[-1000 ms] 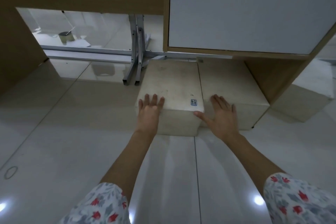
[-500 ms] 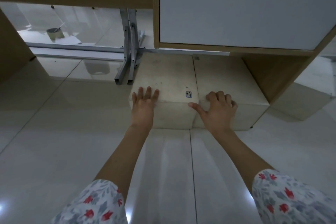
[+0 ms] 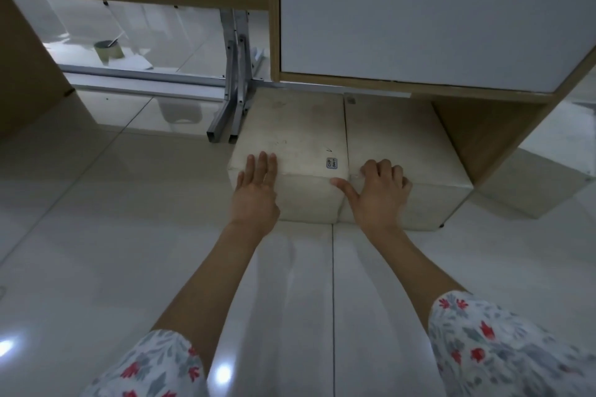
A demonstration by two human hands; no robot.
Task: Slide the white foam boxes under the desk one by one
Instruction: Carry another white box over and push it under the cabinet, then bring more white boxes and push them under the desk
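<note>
Mostly done: two white rectangular foam boxes [image 3: 296,135] half under wood desk [image 3: 483,126] w/ near ends out, left hand [image 3: 256,190] flat, right hand [image 3: 380,193] curled, neither gripping.

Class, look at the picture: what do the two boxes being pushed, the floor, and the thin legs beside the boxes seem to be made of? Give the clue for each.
Left box and right box: likely foam, matte off-white with soft rounded edges and scuffs. Floor: probably glazed tile, glossy, with reflections and thin joint lines. Legs: seemingly metal, grey square tube with open ends.
</note>
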